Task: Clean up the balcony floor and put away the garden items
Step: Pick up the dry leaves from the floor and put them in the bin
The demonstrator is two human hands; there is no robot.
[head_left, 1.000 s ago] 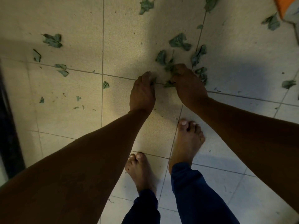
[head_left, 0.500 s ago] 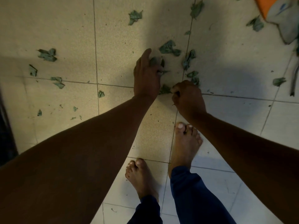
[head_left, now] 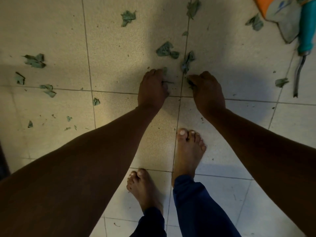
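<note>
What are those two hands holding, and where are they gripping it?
Both hold gathered leaf scraps. The left hand curls its fingers round scraps, a thin stem poking out. The right hand bunches leaves at its fingertips.

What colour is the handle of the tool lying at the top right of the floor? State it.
Teal, on the tool handle beside the orange-and-grey cloth; the head view shows it.

Dim, warm light pooling on the tiles [head_left: 119, 53] at upper centre, soft broad shadows across left and right, arms [head_left: 85, 168] nearly black, corners darkened, wide-angle bending of grout lines, slight softness and grain
</note>
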